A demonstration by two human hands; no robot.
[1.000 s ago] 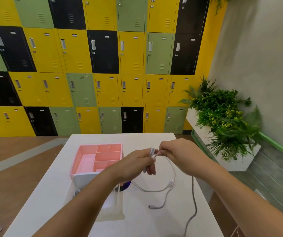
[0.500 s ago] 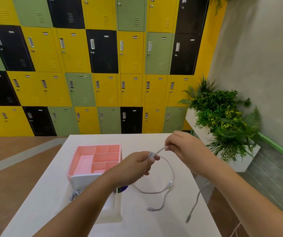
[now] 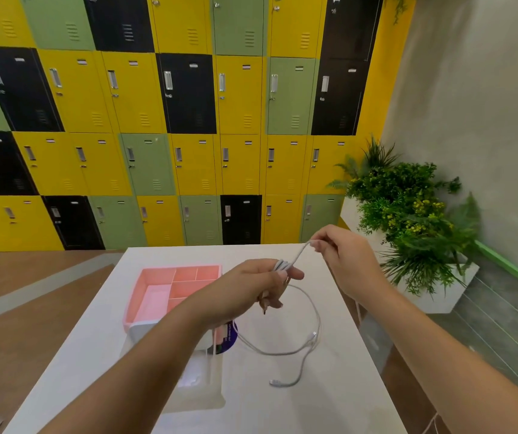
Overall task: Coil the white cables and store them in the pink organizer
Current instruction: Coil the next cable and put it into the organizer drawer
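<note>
On my feed both bare forearms reach in from the bottom edge, the left from the lower left and the right from the lower right, angled toward the middle. The left hand [image 3: 251,286] is curled, back of the hand up, gripping gathered loops of the white cable [image 3: 297,254] (its lower fingers are partly hidden from me). The right hand [image 3: 342,261] sits higher and farther out. Its thumb and forefinger pinch the same cable, and the strand runs straight between the two hands.
</note>
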